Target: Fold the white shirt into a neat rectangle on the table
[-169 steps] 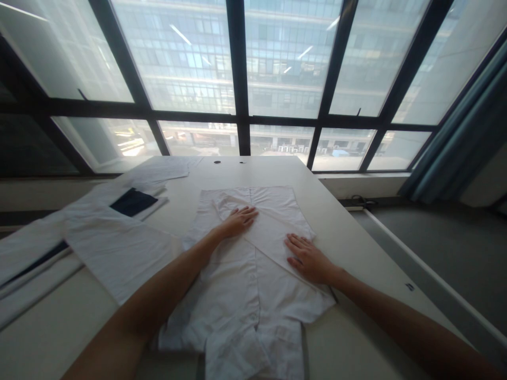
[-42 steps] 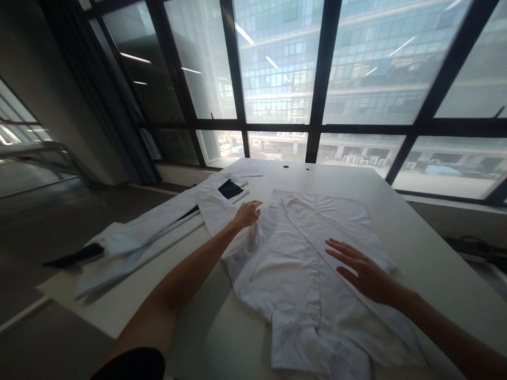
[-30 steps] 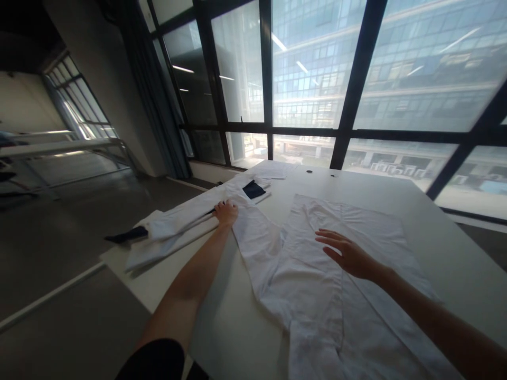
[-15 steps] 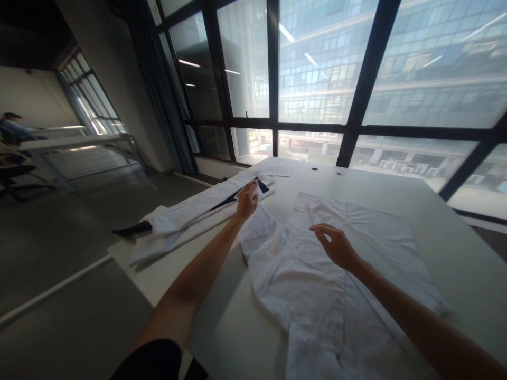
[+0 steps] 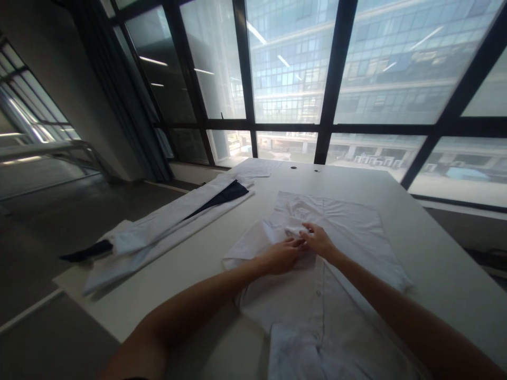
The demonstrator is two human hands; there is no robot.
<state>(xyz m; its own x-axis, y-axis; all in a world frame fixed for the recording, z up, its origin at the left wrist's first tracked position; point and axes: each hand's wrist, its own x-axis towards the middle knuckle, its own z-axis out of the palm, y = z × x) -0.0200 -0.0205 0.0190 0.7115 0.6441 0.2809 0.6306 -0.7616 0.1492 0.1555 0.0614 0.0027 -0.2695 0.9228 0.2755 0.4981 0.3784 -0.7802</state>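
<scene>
Both hands meet mid-shirt: left hand point(image 5: 282, 255) and right hand point(image 5: 320, 240) pinching the white shirt's point(image 5: 348, 232) folded sleeve point(image 5: 257, 244) on the surface point(image 5: 435, 248).

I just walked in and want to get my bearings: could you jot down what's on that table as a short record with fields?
Setting: pale rectangular table before tall dark-framed windows
Main item: white buttoned cotton shirt lying flat, its left sleeve folded in over the chest
Left hand: resting on the folded sleeve, fingers at the sleeve end
Right hand: beside the left, touching the same sleeve end
Nearby: long white garments with dark navy parts along the table's left edge
Far end: flat white cloth and two small dark holes in the table
</scene>
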